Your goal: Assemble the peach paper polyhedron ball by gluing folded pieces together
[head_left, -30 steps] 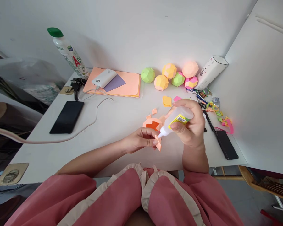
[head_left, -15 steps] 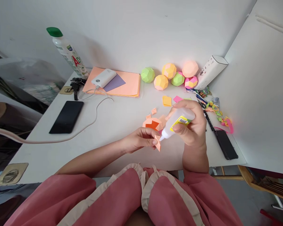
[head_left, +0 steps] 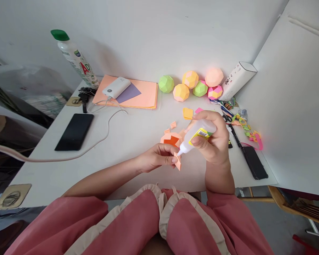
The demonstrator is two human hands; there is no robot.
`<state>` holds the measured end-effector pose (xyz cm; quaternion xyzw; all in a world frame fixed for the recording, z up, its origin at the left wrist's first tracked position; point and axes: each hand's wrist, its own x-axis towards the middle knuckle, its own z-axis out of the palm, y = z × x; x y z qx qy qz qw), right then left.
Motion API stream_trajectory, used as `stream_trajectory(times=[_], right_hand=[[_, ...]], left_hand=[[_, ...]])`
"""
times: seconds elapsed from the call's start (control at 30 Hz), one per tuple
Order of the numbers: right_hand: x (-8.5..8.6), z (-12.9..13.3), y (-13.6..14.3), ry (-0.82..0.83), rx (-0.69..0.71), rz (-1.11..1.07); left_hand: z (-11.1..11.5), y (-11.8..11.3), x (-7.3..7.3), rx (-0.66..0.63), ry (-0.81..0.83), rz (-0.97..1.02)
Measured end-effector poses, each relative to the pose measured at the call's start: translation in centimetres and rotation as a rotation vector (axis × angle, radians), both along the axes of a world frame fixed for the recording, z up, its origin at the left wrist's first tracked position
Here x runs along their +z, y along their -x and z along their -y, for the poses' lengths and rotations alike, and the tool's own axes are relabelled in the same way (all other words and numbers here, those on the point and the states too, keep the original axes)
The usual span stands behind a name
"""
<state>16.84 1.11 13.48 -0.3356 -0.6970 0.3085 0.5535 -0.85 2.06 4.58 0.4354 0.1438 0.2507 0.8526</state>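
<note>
My left hand (head_left: 161,158) pinches a small folded piece of peach paper (head_left: 178,163) between thumb and fingers. In my right hand (head_left: 215,141) is a white glue bottle (head_left: 199,134) with a yellow label, tilted nozzle-down to the left. Its tip meets the upper part of the folded paper, though I cannot tell whether it touches. Just behind my left hand lies a partly built peach paper ball (head_left: 170,140), its inside showing orange. Two small peach folded pieces (head_left: 173,124) rest beyond it.
Several finished paper balls (head_left: 181,92) line the wall, beside a white box (head_left: 239,80). Yellow paper squares (head_left: 188,113) lie nearer. At left are peach sheets (head_left: 146,94), a power bank (head_left: 117,87), a phone (head_left: 74,131) and a spray bottle (head_left: 78,62). Scissors (head_left: 227,118) and a black case (head_left: 254,163) lie right.
The glue bottle in my right hand has shifted slightly left, and its nozzle has moved up along the folded paper's edge. My left hand has hardly moved.
</note>
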Motion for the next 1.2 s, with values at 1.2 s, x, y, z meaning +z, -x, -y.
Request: stream_trajectory(times=[1.2], right_hand=[[0.07,-0.10,-0.18,0.041,0.067,0.011]], left_hand=[[0.05,0.01,-0.01,-0.028,-0.012,-0.026]])
